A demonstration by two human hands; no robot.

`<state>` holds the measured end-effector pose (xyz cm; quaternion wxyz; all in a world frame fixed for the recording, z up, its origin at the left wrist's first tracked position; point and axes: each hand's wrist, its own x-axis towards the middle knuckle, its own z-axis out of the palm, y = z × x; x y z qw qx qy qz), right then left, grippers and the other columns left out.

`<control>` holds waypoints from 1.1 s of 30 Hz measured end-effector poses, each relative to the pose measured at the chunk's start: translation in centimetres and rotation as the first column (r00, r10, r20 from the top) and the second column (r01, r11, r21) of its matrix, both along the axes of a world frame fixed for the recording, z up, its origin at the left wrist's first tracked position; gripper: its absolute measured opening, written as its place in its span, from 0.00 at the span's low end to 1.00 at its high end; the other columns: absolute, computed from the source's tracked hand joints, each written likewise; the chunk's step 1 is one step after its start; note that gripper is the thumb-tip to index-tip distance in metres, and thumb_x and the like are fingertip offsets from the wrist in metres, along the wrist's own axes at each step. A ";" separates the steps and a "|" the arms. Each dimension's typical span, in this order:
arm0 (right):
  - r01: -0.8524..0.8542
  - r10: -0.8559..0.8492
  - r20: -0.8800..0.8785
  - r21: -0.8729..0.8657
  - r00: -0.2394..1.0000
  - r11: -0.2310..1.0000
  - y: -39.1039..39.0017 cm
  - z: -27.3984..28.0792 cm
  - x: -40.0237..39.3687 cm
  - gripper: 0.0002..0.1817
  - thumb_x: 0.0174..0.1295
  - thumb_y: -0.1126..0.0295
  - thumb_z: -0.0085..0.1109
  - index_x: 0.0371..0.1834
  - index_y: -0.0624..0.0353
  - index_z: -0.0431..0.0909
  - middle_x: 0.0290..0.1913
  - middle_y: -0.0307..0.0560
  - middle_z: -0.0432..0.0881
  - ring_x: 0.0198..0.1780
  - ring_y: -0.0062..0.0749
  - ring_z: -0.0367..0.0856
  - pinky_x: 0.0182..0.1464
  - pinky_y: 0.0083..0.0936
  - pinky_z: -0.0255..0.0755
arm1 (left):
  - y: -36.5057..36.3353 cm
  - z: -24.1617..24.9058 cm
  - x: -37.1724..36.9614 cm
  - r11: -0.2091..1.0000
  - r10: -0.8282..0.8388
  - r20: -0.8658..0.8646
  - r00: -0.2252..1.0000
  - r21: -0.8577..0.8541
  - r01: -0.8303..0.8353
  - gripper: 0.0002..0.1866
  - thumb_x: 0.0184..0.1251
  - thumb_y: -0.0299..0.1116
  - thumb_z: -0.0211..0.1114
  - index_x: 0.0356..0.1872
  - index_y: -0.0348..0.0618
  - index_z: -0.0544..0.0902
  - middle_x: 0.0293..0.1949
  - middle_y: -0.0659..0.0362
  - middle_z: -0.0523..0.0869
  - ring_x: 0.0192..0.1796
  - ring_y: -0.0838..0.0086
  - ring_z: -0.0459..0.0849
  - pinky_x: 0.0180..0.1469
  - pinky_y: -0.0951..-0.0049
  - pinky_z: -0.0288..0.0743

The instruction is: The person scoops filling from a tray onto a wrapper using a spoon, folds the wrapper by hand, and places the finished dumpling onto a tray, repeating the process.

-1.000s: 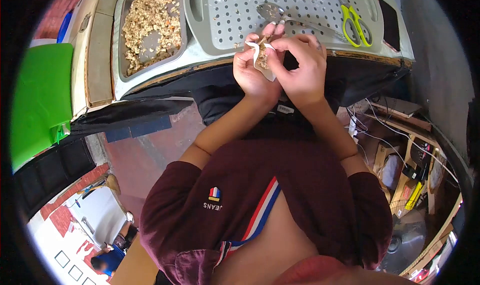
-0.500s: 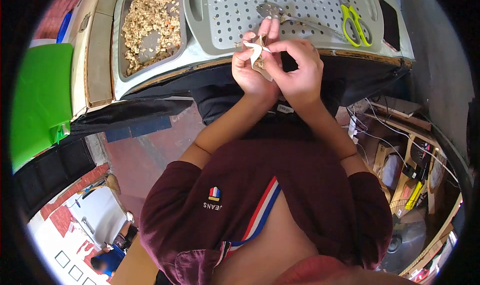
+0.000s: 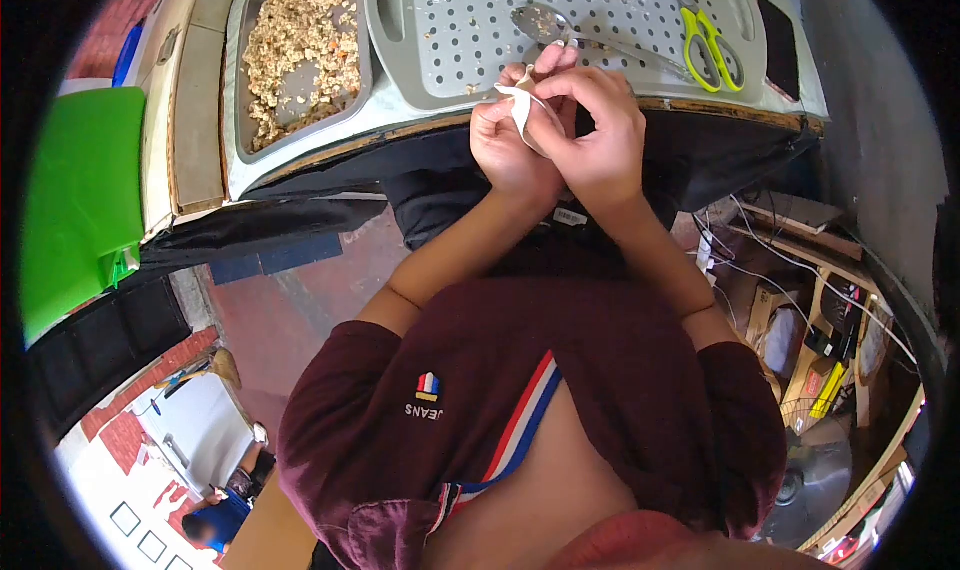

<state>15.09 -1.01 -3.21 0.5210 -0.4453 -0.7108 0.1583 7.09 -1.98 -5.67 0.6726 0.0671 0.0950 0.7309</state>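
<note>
Between my hands is a dumpling wrapper, thin and pale, with its edges folded up and pinched together. My left hand cradles it from below, palm up, thumb and fingers closed about its sides. The thumb and forefinger of my right hand press on the wrapper's near right side. Most of any filling inside is hidden by the folds and my fingers. Just beyond my fingertips, a metal spoon smeared with bits of filling lies on a grey perforated tray.
A metal pan of crumbly filling stands to the left. Scissors with green handles lie on the tray's right, beside a dark phone. A green plastic lid or panel is far left. Another person appears at lower left.
The wrapper's open side has been drawn together, covering filling that showed earlier. My right thumb has moved further over it, and my left fingers have curled slightly. Tray, spoon and scissors stay put.
</note>
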 end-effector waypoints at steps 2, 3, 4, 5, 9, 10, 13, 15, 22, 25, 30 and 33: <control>0.003 -0.003 -0.002 0.009 1.000 1.000 0.0 0.2 0.0 0.08 0.42 0.71 0.67 0.27 0.52 0.81 0.31 0.39 0.79 0.36 0.40 0.76 0.40 0.33 0.70 | 0.0 0.2 -0.1 1.000 -0.002 0.024 1.000 -0.028 0.003 0.13 0.52 0.36 0.52 0.39 0.45 0.71 0.52 0.48 0.79 0.62 0.54 0.71 0.67 0.59 0.59; 0.005 -0.005 0.005 0.014 1.000 1.000 0.0 0.3 0.0 0.08 0.42 0.71 0.67 0.28 0.51 0.81 0.31 0.38 0.79 0.36 0.40 0.76 0.40 0.33 0.70 | 0.0 0.5 -0.1 0.999 0.000 0.038 0.999 -0.053 0.002 0.13 0.51 0.36 0.53 0.38 0.45 0.71 0.51 0.49 0.79 0.62 0.55 0.72 0.67 0.59 0.60; 0.007 -0.007 0.013 0.018 1.000 1.000 0.0 0.3 0.0 0.08 0.43 0.71 0.67 0.28 0.51 0.81 0.31 0.38 0.79 0.36 0.39 0.76 0.40 0.33 0.70 | 0.0 0.7 -0.1 0.997 0.002 0.051 0.999 -0.078 0.002 0.12 0.51 0.36 0.53 0.38 0.45 0.71 0.50 0.50 0.80 0.61 0.56 0.72 0.67 0.59 0.60; 0.008 -0.009 0.020 0.023 1.000 1.000 0.0 0.3 0.1 0.08 0.43 0.71 0.67 0.29 0.51 0.82 0.31 0.38 0.79 0.37 0.39 0.76 0.40 0.33 0.70 | 0.0 0.6 -0.1 0.998 0.001 0.075 0.997 -0.057 0.003 0.12 0.50 0.35 0.53 0.37 0.45 0.71 0.47 0.51 0.80 0.60 0.56 0.73 0.67 0.59 0.61; -0.020 0.018 0.045 0.035 0.999 0.999 0.1 0.3 0.3 0.09 0.44 0.71 0.67 0.31 0.51 0.82 0.32 0.38 0.79 0.37 0.38 0.75 0.42 0.33 0.68 | 0.6 -0.1 -0.4 1.000 -0.013 0.142 0.990 0.025 0.010 0.11 0.48 0.33 0.55 0.34 0.45 0.72 0.38 0.54 0.79 0.56 0.58 0.75 0.65 0.59 0.64; -0.032 0.030 0.046 0.044 0.998 0.998 0.1 0.4 0.4 0.09 0.44 0.71 0.67 0.31 0.51 0.82 0.32 0.38 0.79 0.37 0.38 0.75 0.43 0.33 0.68 | 0.7 -0.2 -0.5 0.999 -0.020 0.153 0.988 0.045 0.013 0.11 0.48 0.33 0.55 0.34 0.44 0.72 0.36 0.55 0.79 0.55 0.59 0.75 0.64 0.59 0.65; -0.109 0.109 0.015 0.074 0.994 0.991 0.2 1.1 0.8 0.09 0.43 0.72 0.67 0.31 0.50 0.82 0.32 0.38 0.79 0.37 0.38 0.75 0.45 0.32 0.66 | 0.8 0.4 -1.1 0.994 -0.013 0.146 0.989 -0.103 0.028 0.10 0.47 0.31 0.56 0.34 0.43 0.72 0.34 0.55 0.79 0.54 0.58 0.77 0.65 0.58 0.65; -0.183 0.183 0.013 0.064 0.983 0.981 0.1 1.3 1.7 0.10 0.42 0.72 0.67 0.31 0.49 0.82 0.33 0.37 0.77 0.38 0.36 0.74 0.46 0.30 0.65 | 1.1 0.1 -1.6 0.996 -0.062 0.253 0.966 -0.050 0.077 0.10 0.48 0.30 0.57 0.34 0.42 0.72 0.34 0.55 0.79 0.53 0.58 0.78 0.66 0.57 0.65; -0.390 0.362 0.281 0.049 0.889 0.920 0.5 2.1 3.7 0.13 0.42 0.71 0.68 0.35 0.46 0.84 0.34 0.33 0.77 0.40 0.32 0.73 0.47 0.30 0.63 | 0.8 0.3 -2.3 0.977 -0.199 0.377 0.904 0.008 0.212 0.10 0.51 0.29 0.57 0.36 0.41 0.75 0.36 0.55 0.80 0.52 0.58 0.79 0.66 0.56 0.63; -0.429 0.396 0.376 0.003 0.837 0.903 0.8 3.0 4.3 0.14 0.42 0.69 0.68 0.35 0.44 0.84 0.34 0.31 0.78 0.41 0.30 0.73 0.47 0.31 0.62 | 0.8 -0.1 -2.4 0.969 -0.235 0.365 0.901 0.020 0.245 0.10 0.52 0.29 0.57 0.36 0.41 0.75 0.37 0.56 0.81 0.52 0.59 0.79 0.65 0.56 0.63; -0.431 0.342 0.413 0.144 0.844 0.891 1.2 2.4 3.6 0.12 0.43 0.68 0.68 0.35 0.44 0.84 0.33 0.29 0.78 0.40 0.27 0.74 0.44 0.31 0.63 | 0.7 0.1 -2.7 0.969 -0.240 0.358 0.902 0.031 0.245 0.09 0.53 0.30 0.57 0.37 0.42 0.75 0.38 0.57 0.80 0.52 0.60 0.78 0.63 0.56 0.63; -0.387 0.282 0.396 0.214 0.874 0.897 1.2 2.0 3.0 0.10 0.44 0.69 0.68 0.32 0.46 0.83 0.29 0.29 0.78 0.36 0.26 0.75 0.42 0.31 0.64 | 0.8 0.2 -2.8 0.970 -0.244 0.341 0.908 0.069 0.235 0.10 0.54 0.31 0.56 0.38 0.43 0.74 0.39 0.57 0.79 0.52 0.60 0.76 0.63 0.57 0.63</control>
